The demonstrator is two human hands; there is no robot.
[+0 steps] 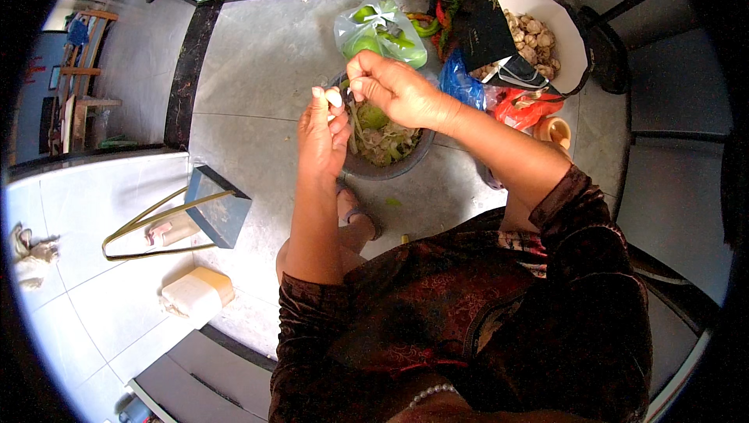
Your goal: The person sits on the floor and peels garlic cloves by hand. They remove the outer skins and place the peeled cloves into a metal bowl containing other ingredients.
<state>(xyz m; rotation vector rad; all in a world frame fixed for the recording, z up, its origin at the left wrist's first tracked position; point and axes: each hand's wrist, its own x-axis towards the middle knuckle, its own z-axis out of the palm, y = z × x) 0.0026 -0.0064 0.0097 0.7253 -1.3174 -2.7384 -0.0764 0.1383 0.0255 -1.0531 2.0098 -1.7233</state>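
Both of my hands are raised over a grey round basin (389, 174) on the floor, which holds green and pale vegetable trimmings (380, 136). Between the thumb and fingers of my left hand (322, 130) is a pale clove (334, 97), seemingly garlic. My right hand (395, 87) is closed just to the right of it, thumb against the bent fingers; a small whitish bit seems to show at the fingertips, too small to name. Beyond the basin lies a clear plastic bag (380, 31) of green vegetables. At the upper right, garlic bulbs (532, 40) fill an open paper bag (562, 8).
Blue (461, 81) and red plastic bags (526, 108) lie right of the basin, near an orange-toned cup-like container (553, 132). Red and green peppers (430, 25) lie behind. A box-like item with long handles (219, 206) and a white and yellow container (199, 293) stand at the left.
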